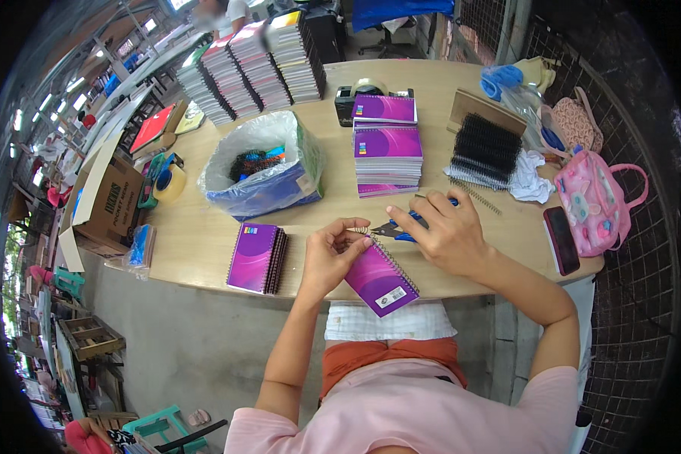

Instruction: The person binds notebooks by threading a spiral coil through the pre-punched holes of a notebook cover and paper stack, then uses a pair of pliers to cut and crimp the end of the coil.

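A purple spiral notebook [380,278] tilts over the table's front edge, its coil running along the upper right side. My left hand [333,253] pinches its top corner beside the end of the coil. In my right hand [452,233] are blue-handled pliers [403,229], their jaws at that same coil end. To the left lies a small stack of bound purple notebooks [256,258]. Beyond my hands stands a taller stack of purple notebooks [388,151]. Black binding coils [488,147] lie in a pile at the right, with a loose coil [477,195] in front.
A plastic-lined bin [265,198] holds coil scraps. Tape dispenser [346,106], tall notebook stacks [253,68] and a cardboard box [107,200] stand around the table [197,265]. A phone [561,240] and pink bag [594,203] sit at right. Another person [234,15] is far off.
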The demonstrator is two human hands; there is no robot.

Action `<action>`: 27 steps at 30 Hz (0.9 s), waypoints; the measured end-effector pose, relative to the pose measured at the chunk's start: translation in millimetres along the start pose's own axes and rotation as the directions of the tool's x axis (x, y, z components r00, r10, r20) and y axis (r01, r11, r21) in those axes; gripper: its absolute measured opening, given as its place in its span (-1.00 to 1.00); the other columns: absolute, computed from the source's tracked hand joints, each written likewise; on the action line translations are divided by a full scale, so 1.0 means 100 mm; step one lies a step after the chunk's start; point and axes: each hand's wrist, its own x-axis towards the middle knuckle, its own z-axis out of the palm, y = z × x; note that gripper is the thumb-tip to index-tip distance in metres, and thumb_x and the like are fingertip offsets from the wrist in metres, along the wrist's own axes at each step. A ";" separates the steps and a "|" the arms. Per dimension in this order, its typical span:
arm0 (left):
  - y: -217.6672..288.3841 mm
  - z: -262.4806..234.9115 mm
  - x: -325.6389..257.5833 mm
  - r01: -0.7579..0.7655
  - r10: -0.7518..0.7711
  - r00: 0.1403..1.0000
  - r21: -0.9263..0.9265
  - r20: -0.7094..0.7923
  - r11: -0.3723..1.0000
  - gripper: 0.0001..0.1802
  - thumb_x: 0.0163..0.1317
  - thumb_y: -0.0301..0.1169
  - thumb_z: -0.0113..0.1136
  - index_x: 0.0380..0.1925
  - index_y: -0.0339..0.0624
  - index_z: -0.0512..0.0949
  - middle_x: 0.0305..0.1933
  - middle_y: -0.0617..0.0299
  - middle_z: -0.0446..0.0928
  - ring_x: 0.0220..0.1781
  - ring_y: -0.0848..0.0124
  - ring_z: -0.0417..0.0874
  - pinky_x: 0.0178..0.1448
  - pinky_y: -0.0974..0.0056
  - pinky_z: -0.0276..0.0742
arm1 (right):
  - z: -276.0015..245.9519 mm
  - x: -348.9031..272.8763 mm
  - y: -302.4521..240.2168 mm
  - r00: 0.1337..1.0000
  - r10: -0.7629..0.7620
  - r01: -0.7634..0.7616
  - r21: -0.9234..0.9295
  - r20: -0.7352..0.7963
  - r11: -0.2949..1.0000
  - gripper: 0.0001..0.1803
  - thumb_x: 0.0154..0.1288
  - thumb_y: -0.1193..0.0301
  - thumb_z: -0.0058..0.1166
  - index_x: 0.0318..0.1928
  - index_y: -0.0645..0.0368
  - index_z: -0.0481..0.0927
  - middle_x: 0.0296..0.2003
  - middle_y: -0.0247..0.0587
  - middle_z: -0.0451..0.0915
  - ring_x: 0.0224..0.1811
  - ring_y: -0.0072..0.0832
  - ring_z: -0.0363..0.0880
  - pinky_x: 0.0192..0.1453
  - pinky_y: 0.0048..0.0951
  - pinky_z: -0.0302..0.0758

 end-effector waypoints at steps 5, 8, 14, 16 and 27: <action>0.00 -0.01 0.01 0.005 -0.005 1.000 0.014 -0.002 1.000 -0.67 0.22 -0.60 0.34 0.01 -0.35 0.60 -0.29 0.19 0.72 -0.28 0.58 0.67 -0.15 0.47 0.58 | -0.02 0.01 0.02 0.999 -0.039 0.039 -0.020 0.000 0.999 -0.57 0.20 0.34 0.09 0.11 0.00 0.64 -0.20 -0.35 0.57 -0.09 -0.42 0.52 0.09 -0.19 0.32; -0.07 -0.03 -0.02 -0.005 0.006 1.000 0.032 -0.017 0.999 -0.70 0.22 -0.57 0.35 -0.02 -0.31 0.63 -0.33 0.20 0.73 -0.33 0.59 0.67 -0.21 0.45 0.59 | 0.08 -0.05 -0.02 0.993 0.007 -0.017 0.076 0.122 0.997 -0.57 0.17 0.26 0.19 0.08 -0.02 0.66 -0.26 -0.30 0.62 -0.17 -0.36 0.60 -0.02 -0.22 0.42; 0.07 0.11 -0.01 -0.174 0.190 0.980 0.206 -0.062 0.963 -0.69 0.26 -0.57 0.29 0.02 -0.25 0.62 -0.34 0.31 0.66 -0.28 0.62 0.63 -0.17 0.45 0.57 | 0.05 -0.13 0.04 0.774 0.253 -0.611 0.578 0.581 0.541 -0.46 0.08 0.04 0.39 0.01 0.07 0.73 -0.43 -0.01 0.64 -0.39 -0.13 0.65 -0.24 -0.24 0.53; 0.17 -0.02 0.03 -0.150 0.170 0.982 0.212 -0.078 0.966 -0.71 0.26 -0.57 0.29 0.00 -0.25 0.63 -0.36 0.30 0.66 -0.29 0.62 0.64 -0.19 0.44 0.57 | -0.11 -0.04 0.11 0.795 0.341 -0.593 0.524 0.502 0.611 -0.43 0.06 0.06 0.42 0.04 0.09 0.72 -0.41 -0.01 0.66 -0.41 -0.23 0.64 -0.25 -0.33 0.52; 0.09 -2.43 1.48 -0.220 0.447 0.683 0.421 -0.577 0.880 -0.32 0.11 -0.52 0.32 0.32 -0.03 0.46 -0.30 0.16 0.66 -0.36 0.46 0.58 -0.26 0.29 0.53 | -0.09 -0.49 0.29 0.662 0.530 -0.654 0.754 0.529 0.065 -0.43 0.20 0.27 0.37 0.16 0.31 0.61 -0.42 -0.31 0.62 -0.42 -0.62 0.52 -0.27 -0.53 0.47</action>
